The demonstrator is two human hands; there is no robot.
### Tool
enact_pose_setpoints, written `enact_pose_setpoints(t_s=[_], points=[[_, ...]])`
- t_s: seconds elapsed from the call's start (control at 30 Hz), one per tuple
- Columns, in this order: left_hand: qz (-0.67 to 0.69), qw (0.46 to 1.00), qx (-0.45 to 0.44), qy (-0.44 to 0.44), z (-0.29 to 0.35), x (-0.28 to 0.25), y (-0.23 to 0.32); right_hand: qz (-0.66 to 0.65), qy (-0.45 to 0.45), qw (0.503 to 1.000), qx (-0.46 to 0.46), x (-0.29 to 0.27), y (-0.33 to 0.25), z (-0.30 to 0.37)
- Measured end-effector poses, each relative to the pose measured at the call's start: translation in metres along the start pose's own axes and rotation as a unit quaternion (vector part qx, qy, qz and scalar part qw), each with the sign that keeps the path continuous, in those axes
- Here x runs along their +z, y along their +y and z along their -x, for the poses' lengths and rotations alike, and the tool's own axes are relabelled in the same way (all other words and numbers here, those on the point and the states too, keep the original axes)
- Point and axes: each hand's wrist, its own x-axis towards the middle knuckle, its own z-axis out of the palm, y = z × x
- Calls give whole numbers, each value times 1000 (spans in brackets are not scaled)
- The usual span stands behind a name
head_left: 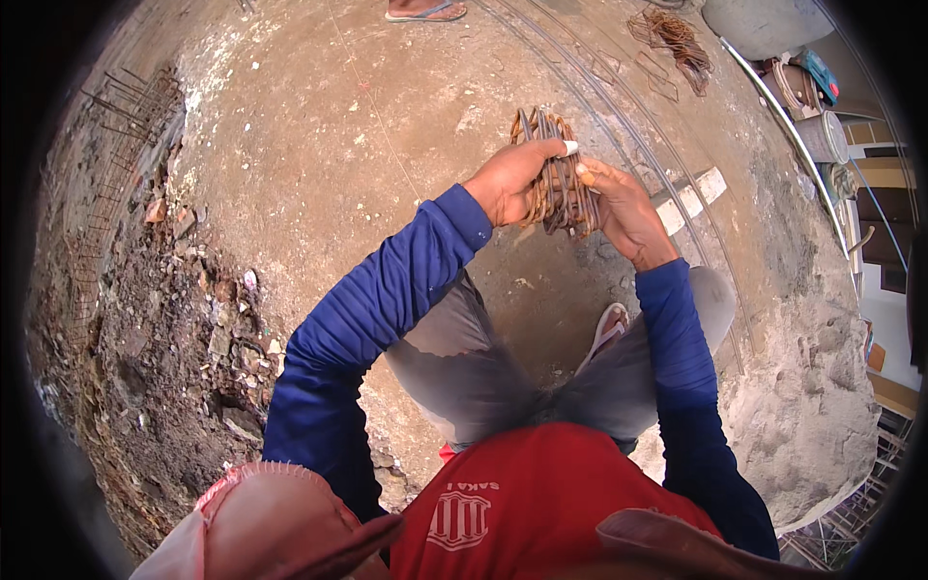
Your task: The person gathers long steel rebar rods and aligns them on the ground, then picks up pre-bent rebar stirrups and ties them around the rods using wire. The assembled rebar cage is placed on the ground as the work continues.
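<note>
A bundle of rusty bent steel rebar stirrups [561, 189] is held up in front of me, between both hands and over the ground beyond my knees. My left hand [514, 180] grips its left side, the thumb lying across the top; something white covers the thumb tip. From the right, my right hand [626, 208] is closed on the bundle's edge, with thumb and fingers pressed to the bars. The undersides of the fingers on both hands are hidden behind the metal and the palms.
Long steel bars [667, 169] curve along the ground to my right, beside a pale block [690, 200]. More rusty bent steel [677, 43] lies at the far right. Rubble [222, 329] borders the left side, near tied rebar [111, 184]. Another person's sandaled foot [425, 12] is at the top.
</note>
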Motion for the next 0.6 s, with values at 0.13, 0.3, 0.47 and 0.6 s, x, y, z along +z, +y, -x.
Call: enact_pose_setpoints(t_s=[0.13, 0.3, 0.47, 0.6], points=[[-78, 993, -75, 38, -4, -32, -9, -116, 67, 990, 39, 5, 57, -27], [-97, 987, -113, 55, 1, -107, -56, -93, 5, 989, 111, -7, 151, -46], [18, 988, -98, 117, -5, -157, -153, -22, 65, 979, 191, -19, 241, -46], [66, 983, -34, 168, -1, -174, -197, -18, 45, 981, 188, -32, 268, -41]])
